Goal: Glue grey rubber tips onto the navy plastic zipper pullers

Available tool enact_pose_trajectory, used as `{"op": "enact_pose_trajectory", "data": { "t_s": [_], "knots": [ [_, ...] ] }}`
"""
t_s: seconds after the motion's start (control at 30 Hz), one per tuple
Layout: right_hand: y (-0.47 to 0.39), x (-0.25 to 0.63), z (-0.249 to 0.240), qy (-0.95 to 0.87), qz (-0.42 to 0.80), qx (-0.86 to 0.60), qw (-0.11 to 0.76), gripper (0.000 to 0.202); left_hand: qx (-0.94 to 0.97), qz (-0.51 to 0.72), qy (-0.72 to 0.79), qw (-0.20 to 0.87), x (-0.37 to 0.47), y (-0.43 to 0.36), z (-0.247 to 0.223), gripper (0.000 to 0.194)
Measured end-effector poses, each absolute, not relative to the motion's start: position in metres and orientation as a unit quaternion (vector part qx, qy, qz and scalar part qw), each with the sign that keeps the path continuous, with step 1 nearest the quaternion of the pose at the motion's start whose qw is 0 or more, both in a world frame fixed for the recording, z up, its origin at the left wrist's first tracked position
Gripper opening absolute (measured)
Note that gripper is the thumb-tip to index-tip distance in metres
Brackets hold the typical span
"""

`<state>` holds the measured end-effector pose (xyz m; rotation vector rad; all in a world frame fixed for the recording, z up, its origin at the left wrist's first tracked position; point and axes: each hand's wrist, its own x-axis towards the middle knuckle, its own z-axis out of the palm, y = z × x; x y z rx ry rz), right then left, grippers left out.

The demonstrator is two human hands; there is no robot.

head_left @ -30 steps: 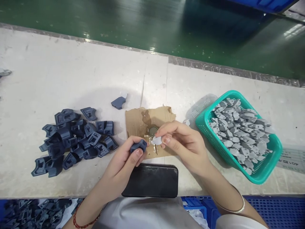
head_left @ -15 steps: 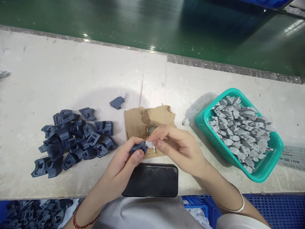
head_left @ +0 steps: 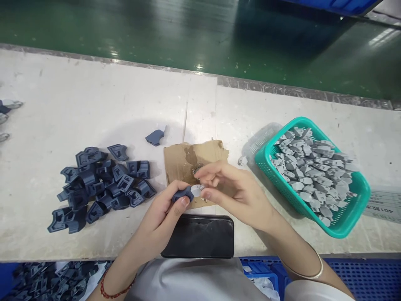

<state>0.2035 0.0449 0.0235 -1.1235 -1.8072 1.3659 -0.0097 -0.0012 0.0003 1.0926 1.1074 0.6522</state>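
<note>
My left hand [head_left: 169,207] pinches a dark blue plastic part [head_left: 183,194] above the near edge of a stained cardboard piece [head_left: 177,156]. A small light grey piece [head_left: 196,190] sits against the right end of that part. My right hand [head_left: 230,188] is beside the grey piece, its thumb and fingers spread a little apart around the piece's right end; whether they touch it is hard to tell. Behind the right fingertips, a round dark object [head_left: 198,169] on the cardboard is partly hidden.
A heap of dark blue parts [head_left: 103,184] lies left, one more [head_left: 155,137] behind. A green basket [head_left: 354,221] of grey pieces stands right, a loose grey piece [head_left: 242,160] beside it. A black phone [head_left: 200,237] lies at the front edge.
My right thumb and fingers have parted from their pinch on the grey piece, showing more of it. My left hand holds the blue part as before. The view has shifted slightly.
</note>
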Motion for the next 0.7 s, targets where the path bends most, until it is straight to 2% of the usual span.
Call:
{"op": "enact_pose_trajectory", "data": {
  "t_s": [0.2,0.43,0.53,0.63,0.7],
  "knots": [
    [0.049,0.202,0.021,-0.837,0.333,-0.374,0.219,0.043,0.514,0.263,0.494,0.65,-0.008,0.002,0.006,0.034],
    [0.041,0.195,0.027,-0.859,0.279,-0.396,0.168,0.045,0.539,0.267,0.468,0.647,-0.008,0.003,0.005,0.031],
    [0.038,0.194,0.03,-0.852,0.282,-0.399,0.186,0.045,0.553,0.262,0.487,0.623,-0.006,0.0,0.012,0.029],
    [0.039,0.201,0.037,-0.838,0.315,-0.377,0.24,0.047,0.605,0.246,0.48,0.585,-0.006,0.005,0.029,0.025],
    [0.04,0.213,0.046,-0.81,0.332,-0.391,0.284,0.047,0.676,0.243,0.482,0.501,-0.009,0.015,0.041,0.022]
  ]
}}
